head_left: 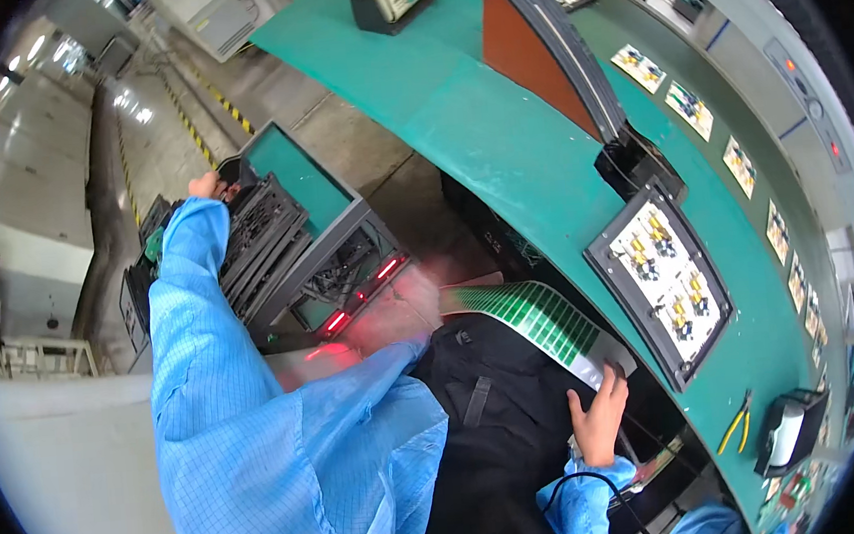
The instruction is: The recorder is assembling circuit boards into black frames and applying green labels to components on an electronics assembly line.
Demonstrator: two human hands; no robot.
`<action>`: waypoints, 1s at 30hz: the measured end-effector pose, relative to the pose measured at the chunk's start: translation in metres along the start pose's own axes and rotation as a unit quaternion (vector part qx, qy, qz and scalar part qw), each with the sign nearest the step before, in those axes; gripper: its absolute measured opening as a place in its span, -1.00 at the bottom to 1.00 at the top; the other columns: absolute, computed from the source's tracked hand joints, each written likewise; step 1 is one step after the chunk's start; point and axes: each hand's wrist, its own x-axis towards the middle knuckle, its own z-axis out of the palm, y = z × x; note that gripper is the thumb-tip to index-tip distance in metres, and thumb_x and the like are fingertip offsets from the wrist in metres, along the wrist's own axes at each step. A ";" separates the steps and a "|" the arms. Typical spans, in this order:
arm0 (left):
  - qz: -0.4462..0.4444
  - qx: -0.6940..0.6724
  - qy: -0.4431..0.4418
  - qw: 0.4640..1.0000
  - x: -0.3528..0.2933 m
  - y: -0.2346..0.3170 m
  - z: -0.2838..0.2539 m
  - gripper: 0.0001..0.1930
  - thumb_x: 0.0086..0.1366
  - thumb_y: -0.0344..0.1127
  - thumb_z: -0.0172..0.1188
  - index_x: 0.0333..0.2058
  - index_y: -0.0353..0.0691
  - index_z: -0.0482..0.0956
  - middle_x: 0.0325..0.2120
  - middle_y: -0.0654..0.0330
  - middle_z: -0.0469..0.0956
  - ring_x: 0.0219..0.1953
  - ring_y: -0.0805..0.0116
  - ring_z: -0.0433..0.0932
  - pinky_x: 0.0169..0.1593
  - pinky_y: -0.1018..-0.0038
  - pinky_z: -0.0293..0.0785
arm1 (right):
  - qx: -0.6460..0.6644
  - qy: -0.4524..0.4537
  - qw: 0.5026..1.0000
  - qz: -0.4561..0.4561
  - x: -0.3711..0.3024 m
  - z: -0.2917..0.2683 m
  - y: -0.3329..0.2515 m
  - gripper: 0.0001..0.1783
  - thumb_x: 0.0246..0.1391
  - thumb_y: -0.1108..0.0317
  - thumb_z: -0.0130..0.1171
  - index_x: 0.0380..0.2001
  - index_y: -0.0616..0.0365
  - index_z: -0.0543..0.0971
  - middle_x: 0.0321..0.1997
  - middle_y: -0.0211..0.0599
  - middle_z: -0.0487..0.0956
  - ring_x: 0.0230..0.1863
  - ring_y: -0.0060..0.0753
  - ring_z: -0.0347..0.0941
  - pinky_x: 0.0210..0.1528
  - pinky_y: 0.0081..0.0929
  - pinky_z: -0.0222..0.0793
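My left hand [208,187] reaches far out to the left, its fingers curled round the dark end of a black frame at a stack of black frames [262,230]. These frames lean together on a grey cart [351,218] with a green top. Low on the right, my right hand [599,419] has its thumb and fingers apart. Its fingertips are at the white end of a sheet of green labels [547,320], which curves across my lap. On the green bench, a black-rimmed tray [661,284] holds white boards with yellow and dark parts.
The green bench [414,97] curves along the right, carrying a brown-sided upright divider [536,53]. Yellow-handled pliers [735,425] lie near a black holder with a white roll [786,434]. Several small boards [688,109] line the far side. Red lights [387,268] glow under the cart.
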 end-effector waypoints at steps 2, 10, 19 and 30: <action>0.205 0.195 -0.061 0.957 0.010 -0.006 -0.025 -0.88 0.19 -0.35 0.24 -0.37 -0.28 0.58 -0.54 -0.13 0.58 -0.54 0.12 0.64 -0.51 0.23 0.51 | -0.016 -0.012 1.000 0.020 -0.001 0.011 0.012 -0.17 -0.08 0.34 0.44 0.25 0.26 0.28 0.19 0.16 0.34 0.23 0.28 0.24 0.27 -0.03 0.20; 0.439 0.302 0.009 0.846 -0.026 0.046 0.001 -0.55 0.31 -0.37 0.14 0.16 -0.39 0.40 0.01 -0.09 0.56 0.02 0.12 0.57 0.11 0.31 0.48 | -0.076 0.101 0.990 -0.059 0.026 0.060 0.047 -0.51 -0.06 0.39 0.29 0.03 0.08 0.54 0.04 -0.03 0.49 0.07 0.08 0.40 0.11 -0.08 0.32; 0.619 0.270 -0.501 0.541 -0.468 0.048 0.204 -0.62 0.33 -0.40 0.14 0.10 -0.33 0.49 -0.03 -0.03 0.55 0.01 0.08 0.56 0.13 0.31 0.44 | 0.283 0.200 0.925 -0.154 0.001 -0.037 -0.046 -0.57 -0.30 0.75 0.15 -0.24 0.27 0.62 -0.14 -0.09 0.58 -0.10 -0.03 0.56 -0.05 -0.29 0.48; 0.538 -0.066 -0.719 0.435 -0.555 0.081 0.219 -0.76 0.22 -0.15 0.35 -0.32 -0.19 0.61 -0.27 0.08 0.64 -0.08 0.04 0.54 0.09 0.11 0.41 | 0.576 0.075 0.682 -0.445 0.019 -0.126 -0.135 -0.69 0.34 0.33 0.08 -0.15 0.36 0.69 -0.01 0.07 0.58 0.00 0.08 0.54 0.12 -0.02 0.49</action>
